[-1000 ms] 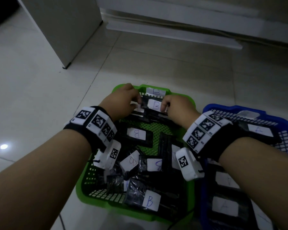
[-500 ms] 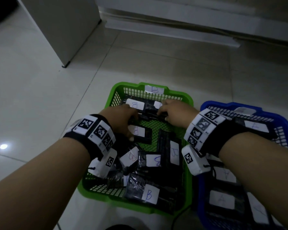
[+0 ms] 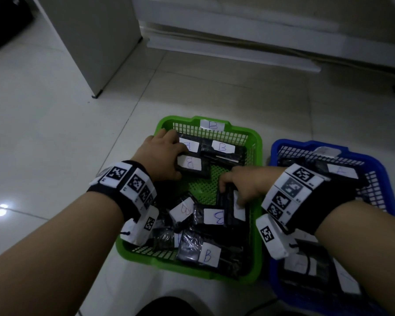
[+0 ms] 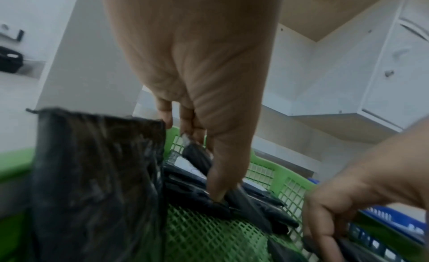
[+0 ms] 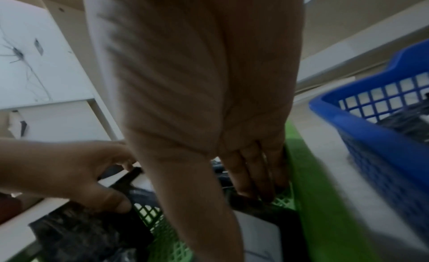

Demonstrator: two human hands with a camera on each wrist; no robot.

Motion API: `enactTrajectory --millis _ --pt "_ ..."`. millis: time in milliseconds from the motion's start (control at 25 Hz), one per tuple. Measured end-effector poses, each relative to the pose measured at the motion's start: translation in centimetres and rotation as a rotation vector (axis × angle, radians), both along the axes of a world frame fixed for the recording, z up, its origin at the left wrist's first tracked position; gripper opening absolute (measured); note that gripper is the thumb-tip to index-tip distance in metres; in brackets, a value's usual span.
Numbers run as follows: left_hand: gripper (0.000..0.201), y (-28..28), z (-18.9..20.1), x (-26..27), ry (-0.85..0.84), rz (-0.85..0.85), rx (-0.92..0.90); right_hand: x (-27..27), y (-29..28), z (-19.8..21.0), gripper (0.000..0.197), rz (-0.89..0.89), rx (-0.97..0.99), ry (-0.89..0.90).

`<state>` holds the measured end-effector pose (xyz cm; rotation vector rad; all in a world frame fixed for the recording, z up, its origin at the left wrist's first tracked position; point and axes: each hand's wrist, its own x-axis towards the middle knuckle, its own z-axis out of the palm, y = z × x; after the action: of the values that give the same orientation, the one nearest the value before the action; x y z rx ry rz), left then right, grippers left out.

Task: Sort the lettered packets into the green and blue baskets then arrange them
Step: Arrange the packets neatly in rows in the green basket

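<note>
Blue basket (image 3: 381, 176) cut off at frame edge; right wrist view blurred.

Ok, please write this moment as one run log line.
phase: arranging | left hand: grips B packet | right hand: grips upright packet | place: green basket | blue basket: untouched

Left hand (image 3: 162, 156) reaches forward, palm down, fingers and thumb curled in a grip. Right hand (image 3: 244, 185) nearer, palm down, fingers (image 5: 253, 176) extended downward, thumb apart. Both forearms bare, wristbands on.
</note>
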<state>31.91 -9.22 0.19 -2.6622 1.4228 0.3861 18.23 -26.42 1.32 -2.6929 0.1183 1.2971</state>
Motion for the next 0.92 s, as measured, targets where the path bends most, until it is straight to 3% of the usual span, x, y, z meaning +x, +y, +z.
enactTrajectory --millis 320,600,720,920 --pt "0.059 -1.4 -1.2 -0.3 0.029 -0.008 0.086 -0.3 -1.9 1.8 0.024 -0.180 0.246 -0.193" --pt "0.039 -0.6 -2.4 -0.8 -0.130 0.052 0.112 1.3 -3.4 1.8 0.026 -0.741 0.207 -0.661" --pt "0.048 0.4 -1.4 -1.3 -0.208 0.030 0.206 2.6 -1.9 -0.2 0.032 -0.889 0.275 -0.646" --pt "0.044 2.2 0.2 -1.8 -0.085 0.031 0.208 4.5 1.5 -3.2 0.023 -0.969 0.369 -0.673"
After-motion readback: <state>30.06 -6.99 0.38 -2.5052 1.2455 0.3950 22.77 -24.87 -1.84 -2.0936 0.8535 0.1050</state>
